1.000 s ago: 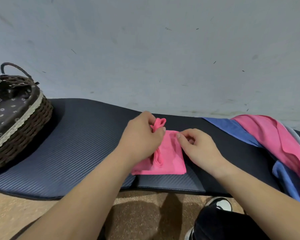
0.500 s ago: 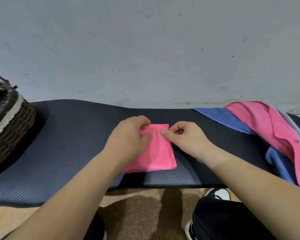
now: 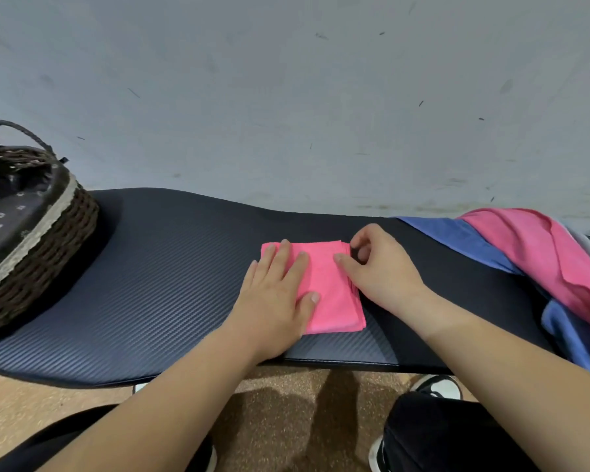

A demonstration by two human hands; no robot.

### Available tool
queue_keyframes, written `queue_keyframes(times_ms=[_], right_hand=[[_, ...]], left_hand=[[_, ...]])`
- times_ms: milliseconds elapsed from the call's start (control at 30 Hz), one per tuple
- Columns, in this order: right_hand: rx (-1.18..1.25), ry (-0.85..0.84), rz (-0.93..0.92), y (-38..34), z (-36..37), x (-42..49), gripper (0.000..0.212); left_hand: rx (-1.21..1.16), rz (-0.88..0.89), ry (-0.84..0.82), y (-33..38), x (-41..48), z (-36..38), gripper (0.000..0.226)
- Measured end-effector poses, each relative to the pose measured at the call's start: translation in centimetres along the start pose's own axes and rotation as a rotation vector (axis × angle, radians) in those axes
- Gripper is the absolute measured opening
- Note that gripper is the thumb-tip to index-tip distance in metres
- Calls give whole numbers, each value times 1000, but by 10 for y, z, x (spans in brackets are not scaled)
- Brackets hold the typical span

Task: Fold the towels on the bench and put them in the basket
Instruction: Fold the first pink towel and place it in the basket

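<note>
At the far left the basket (image 3: 48, 240) stands well apart, so I reckon a one-handed carry could spring the layers open. Mid-bench, the left hand (image 3: 276, 291) presses flat on the folded pink towel (image 3: 334, 294); the right hand (image 3: 385, 277) pinches its right edge. Unfolded towels (image 3: 525, 247) heap rightward. Dark ribbed bench (image 3: 171, 267), scuffed grey wall (image 3: 286, 97), speckled floor (image 3: 280, 403).

The left grip (image 3: 276, 294) lies flat over the left half of the folded pink towel (image 3: 334, 294), hiding it. At the towel's right edge the right grip (image 3: 378, 267) curls its fingertips seemingly out of sight, so a pinch cannot be confirmed. Far left of the towel, the basket (image 3: 48, 240) is cut by the frame. To its right, the towel pile (image 3: 532, 253) runs off the edge, its count untellable. The table (image 3: 171, 267) is cropped at both ends.
</note>
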State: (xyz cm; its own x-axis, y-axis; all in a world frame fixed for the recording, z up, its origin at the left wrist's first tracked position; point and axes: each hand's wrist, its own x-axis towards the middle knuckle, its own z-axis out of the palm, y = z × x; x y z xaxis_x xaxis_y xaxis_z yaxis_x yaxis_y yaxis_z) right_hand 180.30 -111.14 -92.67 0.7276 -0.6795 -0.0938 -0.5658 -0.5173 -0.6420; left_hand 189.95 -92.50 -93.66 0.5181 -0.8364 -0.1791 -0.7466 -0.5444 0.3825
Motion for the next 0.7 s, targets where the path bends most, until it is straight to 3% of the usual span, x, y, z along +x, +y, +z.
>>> queue_keyframes(times_ms=[100,167,300,467,567,700], right_hand=[[-61,12,-244,-3,-2,-5,46],[-113,-114,-357,-2,1,-11,69],[-305,-440,-314,8,9,-23,92],[-386,-475,-297,9,14,-26,96],[-344,-473,-295,6,14,-25,99],[-262,-394,-333,8,10,-20,111]], left_hand=[[-36,-113,203,-6,3,-14,74],[-126,-270,260,-12,5,-23,64],[-483,-477,127,-13,4,-31,40],[-771,-532,66,2,3,-34,22],[-752,-530,71,0,4,-38,19],[-501,-457,189,-11,2,-50,20]])
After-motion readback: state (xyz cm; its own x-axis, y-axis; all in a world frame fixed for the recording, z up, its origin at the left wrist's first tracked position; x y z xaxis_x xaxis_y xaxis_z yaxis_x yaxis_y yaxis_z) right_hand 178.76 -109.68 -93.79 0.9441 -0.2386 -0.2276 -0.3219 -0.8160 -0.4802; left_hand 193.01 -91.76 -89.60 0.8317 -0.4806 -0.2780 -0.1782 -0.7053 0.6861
